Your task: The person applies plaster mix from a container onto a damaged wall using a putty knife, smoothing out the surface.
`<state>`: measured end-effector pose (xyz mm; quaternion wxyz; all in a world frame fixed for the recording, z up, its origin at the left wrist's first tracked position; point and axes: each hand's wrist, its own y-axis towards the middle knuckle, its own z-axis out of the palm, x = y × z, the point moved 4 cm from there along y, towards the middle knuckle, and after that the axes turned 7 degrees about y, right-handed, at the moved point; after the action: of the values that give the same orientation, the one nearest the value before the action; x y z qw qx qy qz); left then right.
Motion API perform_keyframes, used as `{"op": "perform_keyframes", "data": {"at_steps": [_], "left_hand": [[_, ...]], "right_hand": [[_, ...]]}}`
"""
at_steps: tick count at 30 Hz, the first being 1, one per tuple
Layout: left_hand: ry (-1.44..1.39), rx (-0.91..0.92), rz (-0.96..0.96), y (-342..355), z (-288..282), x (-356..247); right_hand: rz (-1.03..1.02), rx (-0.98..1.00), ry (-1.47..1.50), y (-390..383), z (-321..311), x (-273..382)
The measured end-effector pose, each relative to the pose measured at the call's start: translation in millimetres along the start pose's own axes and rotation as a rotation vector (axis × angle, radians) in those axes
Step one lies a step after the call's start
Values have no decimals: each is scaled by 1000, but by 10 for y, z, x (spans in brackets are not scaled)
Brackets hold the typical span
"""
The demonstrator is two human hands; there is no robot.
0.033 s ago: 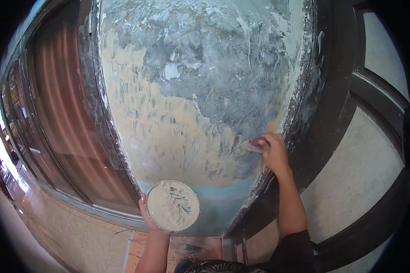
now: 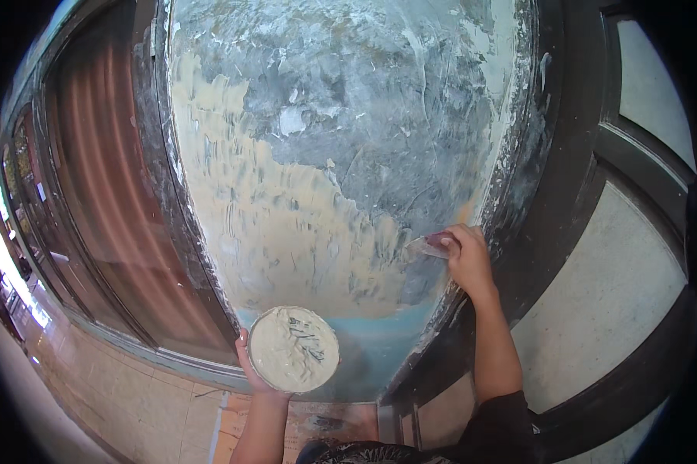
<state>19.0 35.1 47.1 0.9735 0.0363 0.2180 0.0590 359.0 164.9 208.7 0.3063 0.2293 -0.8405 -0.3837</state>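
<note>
My left hand [image 2: 254,371] holds a round tub [image 2: 337,357] of creamy off-white putty [image 2: 286,359] from below and from its left side. Grooves run through the putty's surface. Over at the right, my right hand [image 2: 470,261] grips a putty knife [image 2: 433,245] by its dark red handle, and the blade points left against the wall [image 2: 379,178]. Beige filler [image 2: 271,224] covers the wall's left and lower part in uneven streaks. Higher up and around the blade the surface is grey and scraped. My fingers hide part of the knife's handle.
Dark wooden frames smeared with white border the wall on both sides. A window [image 2: 105,185] with a reddish-brown curtain is at left, and a dark panelled door [image 2: 572,193] at right. Below lie floor tiles [image 2: 147,402] and an orange-brown sheet [image 2: 228,429].
My right hand and the putty knife have shifted very slightly to the right. My left hand and the tub stay in place.
</note>
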Motion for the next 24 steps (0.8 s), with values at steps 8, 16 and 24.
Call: {"op": "perform_keyframes", "data": {"at_steps": [8,16,24], "left_hand": [[-40,-22,-4,4,-53,22],[-34,-54,27,-28,-97,-35],[-53,12,-15,-36,-29,4]], "right_hand": [[88,191,-70,-221,219,-119],[15,20,35,-115,65,28],[47,58,-22,-191,206,-97]]}}
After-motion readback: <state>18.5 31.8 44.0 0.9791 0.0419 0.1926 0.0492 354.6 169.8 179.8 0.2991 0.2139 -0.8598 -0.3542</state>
